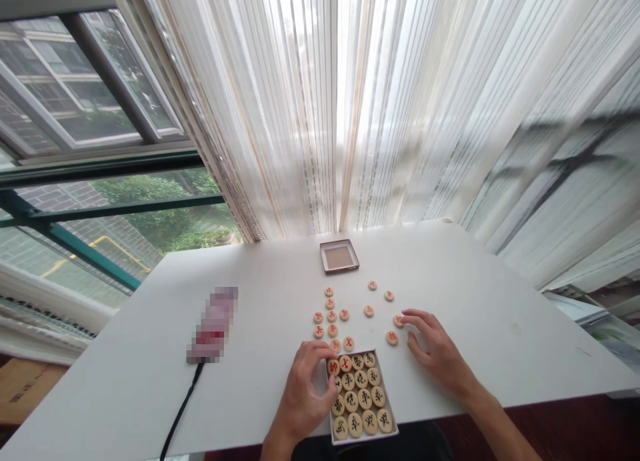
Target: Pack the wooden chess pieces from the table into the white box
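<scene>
A shallow white box (394,407) stands at the table's near edge with rows of round wooden Chinese chess pieces in it, mostly marked in black. My left hand (306,389) is at its upper left corner, thumb and index finger closed around a red-marked chess piece (333,367). Beside that lies another red piece (345,363) in the top row. On the table to the right, my right hand (434,344) has its index fingertip on a red-marked piece (398,321); the thumb is apart from it. Just below lies another red piece (392,338).
Several loose red pieces (332,316) lie beyond the box. Farther back is an open box lid (339,256). A blurred-out object (213,327) with a black cable (183,407) lies on the left of the white table (265,281). Curtains (300,114) hang behind.
</scene>
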`<state>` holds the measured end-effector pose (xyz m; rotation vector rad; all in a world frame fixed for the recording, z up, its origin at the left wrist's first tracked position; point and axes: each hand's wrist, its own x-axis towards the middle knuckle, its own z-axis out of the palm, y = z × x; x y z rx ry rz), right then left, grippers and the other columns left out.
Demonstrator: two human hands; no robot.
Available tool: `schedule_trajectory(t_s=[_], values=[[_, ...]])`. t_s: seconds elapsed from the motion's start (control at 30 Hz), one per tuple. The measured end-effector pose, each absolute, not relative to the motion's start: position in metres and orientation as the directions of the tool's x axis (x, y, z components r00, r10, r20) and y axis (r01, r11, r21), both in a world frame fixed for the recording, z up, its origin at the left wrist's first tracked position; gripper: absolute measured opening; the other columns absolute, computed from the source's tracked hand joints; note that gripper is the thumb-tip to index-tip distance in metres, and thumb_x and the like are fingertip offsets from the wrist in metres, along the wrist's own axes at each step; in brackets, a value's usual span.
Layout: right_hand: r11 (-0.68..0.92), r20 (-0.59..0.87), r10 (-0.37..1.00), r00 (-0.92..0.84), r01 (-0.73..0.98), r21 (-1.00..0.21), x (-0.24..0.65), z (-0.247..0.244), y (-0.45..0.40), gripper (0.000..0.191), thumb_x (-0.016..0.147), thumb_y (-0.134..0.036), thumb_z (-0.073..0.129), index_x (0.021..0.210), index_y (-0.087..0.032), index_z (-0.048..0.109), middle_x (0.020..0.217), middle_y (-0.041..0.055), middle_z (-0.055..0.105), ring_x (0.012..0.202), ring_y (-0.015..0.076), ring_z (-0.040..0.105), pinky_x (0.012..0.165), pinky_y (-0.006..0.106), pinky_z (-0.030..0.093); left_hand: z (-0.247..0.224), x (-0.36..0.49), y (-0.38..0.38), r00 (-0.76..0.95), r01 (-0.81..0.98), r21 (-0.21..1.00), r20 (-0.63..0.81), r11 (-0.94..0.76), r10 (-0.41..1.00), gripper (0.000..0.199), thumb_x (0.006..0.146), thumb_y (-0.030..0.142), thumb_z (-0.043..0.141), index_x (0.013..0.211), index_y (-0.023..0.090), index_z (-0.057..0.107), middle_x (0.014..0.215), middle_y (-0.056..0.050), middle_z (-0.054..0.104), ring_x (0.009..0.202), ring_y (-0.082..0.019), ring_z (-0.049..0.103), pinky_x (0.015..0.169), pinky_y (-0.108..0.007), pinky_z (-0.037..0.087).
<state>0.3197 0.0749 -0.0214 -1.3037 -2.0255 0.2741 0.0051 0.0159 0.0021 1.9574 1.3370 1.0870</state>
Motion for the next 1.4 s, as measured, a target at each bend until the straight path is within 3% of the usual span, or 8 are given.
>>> schedule_trajectory(t_s=[0.17, 0.6, 0.97, 1.2, 1.4], values=[[0.486, 0.43, 0.858, -0.28, 0.715, -0.503, 0.317, -0.023, 0.081, 0.025, 0.091, -0.016, 0.054, 0.113, -0.025, 0.063, 0.122, 0.0081, 0.064, 0.116, 0.0277, 0.058, 0.099, 0.05, 0.051, 0.003, 0.005, 0.017, 0.174, 0.509, 0.783, 0.313, -0.358, 0.934, 0.032, 0.075, 0.006, 0.058, 0.102, 0.023, 0.063, 0.109, -0.008, 0.062, 0.109, -0.026, 0.058, 0.097, -0.044, 0.051], [0.485, 0.502, 0.84, -0.206, 0.7, -0.524, 0.316, -0.022, 0.082, 0.016, 0.096, -0.03, 0.056, 0.107, -0.026, 0.067, 0.109, 0.0068, 0.071, 0.105, 0.0267, 0.065, 0.092, 0.047, 0.056, 0.006, 0.01, 0.016, 0.179, 0.549, 0.741, 0.347, -0.386, 0.921, 0.029, 0.076, 0.009, 0.062, 0.101, 0.023, 0.065, 0.107, -0.008, 0.063, 0.105, -0.026, 0.06, 0.094, -0.043, 0.052], [0.532, 0.511, 0.83, -0.222, 0.59, -0.608, 0.281, 0.001, 0.045, 0.021, 0.098, -0.025, 0.052, 0.113, -0.026, 0.065, 0.115, 0.0083, 0.069, 0.108, 0.0251, 0.066, 0.091, 0.043, 0.059, 0.003, 0.009, 0.017, 0.19, 0.559, 0.724, 0.363, -0.405, 0.912, 0.028, 0.078, 0.009, 0.061, 0.102, 0.023, 0.065, 0.106, -0.007, 0.065, 0.104, -0.025, 0.06, 0.094, -0.043, 0.052], [0.587, 0.495, 0.807, -0.323, 0.524, -0.617, 0.241, 0.007, 0.029, 0.013, 0.093, -0.02, 0.058, 0.103, -0.026, 0.065, 0.104, 0.005, 0.072, 0.1, 0.0235, 0.068, 0.099, 0.045, 0.054, 0.002, 0.01, 0.018, 0.186, 0.573, 0.709, 0.375, -0.41, 0.908, 0.025, 0.08, 0.012, 0.062, 0.102, 0.023, 0.066, 0.106, -0.007, 0.065, 0.103, -0.025, 0.061, 0.092, -0.043, 0.052], [0.563, 0.454, 0.826, -0.333, 0.49, -0.665, 0.231, 0.002, 0.022, 0.014, 0.093, -0.019, 0.058, 0.104, -0.024, 0.065, 0.107, 0.0065, 0.07, 0.103, 0.0228, 0.067, 0.089, 0.036, 0.057, 0.004, 0.011, 0.018, 0.195, 0.581, 0.695, 0.387, -0.424, 0.901, 0.024, 0.079, 0.015, 0.069, 0.101, 0.023, 0.067, 0.105, -0.007, 0.067, 0.102, -0.025, 0.061, 0.092, -0.043, 0.051]])
